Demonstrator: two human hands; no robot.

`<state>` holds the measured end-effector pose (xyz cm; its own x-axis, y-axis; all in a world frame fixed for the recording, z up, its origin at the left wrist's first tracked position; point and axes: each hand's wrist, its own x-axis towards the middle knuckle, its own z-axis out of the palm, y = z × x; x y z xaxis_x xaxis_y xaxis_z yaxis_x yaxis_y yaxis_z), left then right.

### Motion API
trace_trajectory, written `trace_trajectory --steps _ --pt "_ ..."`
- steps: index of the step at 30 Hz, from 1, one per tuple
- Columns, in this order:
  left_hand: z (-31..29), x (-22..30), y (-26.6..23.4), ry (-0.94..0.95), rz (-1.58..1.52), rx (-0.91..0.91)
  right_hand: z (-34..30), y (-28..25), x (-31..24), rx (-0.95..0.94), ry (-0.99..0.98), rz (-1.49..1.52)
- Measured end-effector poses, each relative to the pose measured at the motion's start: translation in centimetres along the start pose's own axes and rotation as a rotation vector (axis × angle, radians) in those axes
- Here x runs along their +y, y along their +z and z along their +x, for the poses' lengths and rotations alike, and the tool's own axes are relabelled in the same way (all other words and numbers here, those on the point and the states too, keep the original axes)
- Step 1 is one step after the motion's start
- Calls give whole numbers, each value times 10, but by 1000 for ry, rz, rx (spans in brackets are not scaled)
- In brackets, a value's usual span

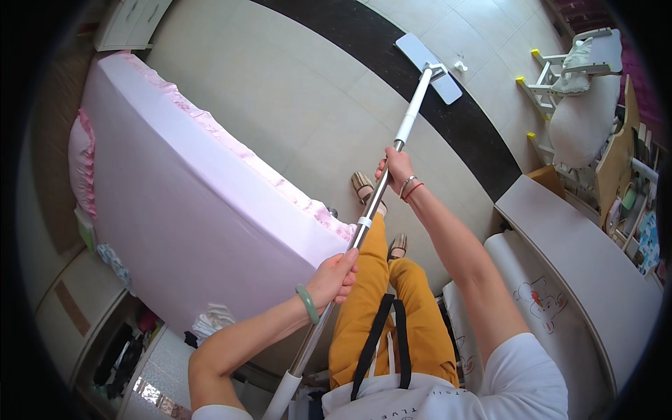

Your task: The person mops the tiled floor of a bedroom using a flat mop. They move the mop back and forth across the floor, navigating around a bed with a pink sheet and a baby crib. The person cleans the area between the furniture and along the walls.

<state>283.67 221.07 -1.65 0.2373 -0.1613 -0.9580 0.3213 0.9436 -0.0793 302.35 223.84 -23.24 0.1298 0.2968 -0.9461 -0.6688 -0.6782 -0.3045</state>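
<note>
A flat mop [411, 112] with a long silver and white pole slants from the lower middle up to the far right. Around the lower part of its pole my left hand [334, 278] is closed, a green bangle on that wrist. Higher up, my right hand [397, 166] grips the same pole, below the white upper sleeve. The white rectangular mop head [448, 88] lies on the floor, across the far edge of a dark floor strip [364, 57].
On the left stands a bed [189, 189] with a pink sheet and frilled edge. A white cabinet [136, 24] is beyond it. At right are a white chair [584, 119] with yellow-tipped legs and a grey-topped desk [581, 280]. A small white object [460, 66] lies near the mop head.
</note>
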Motion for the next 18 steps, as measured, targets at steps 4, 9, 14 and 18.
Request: trace_trajectory --steps 4,9,14,18 --pt "-7 33 -27 55 -128 -17 15 64 -34 -50 -8 -130" --pt "-8 59 -50 114 -322 -64 36 128 -66 -108 -3 -370" --pt "-1 41 -51 70 -432 -189 32 131 -53 -59 9 -513" --pt "-18 -24 -28 -72 -475 -190 -5 94 4 -107 44 -597"
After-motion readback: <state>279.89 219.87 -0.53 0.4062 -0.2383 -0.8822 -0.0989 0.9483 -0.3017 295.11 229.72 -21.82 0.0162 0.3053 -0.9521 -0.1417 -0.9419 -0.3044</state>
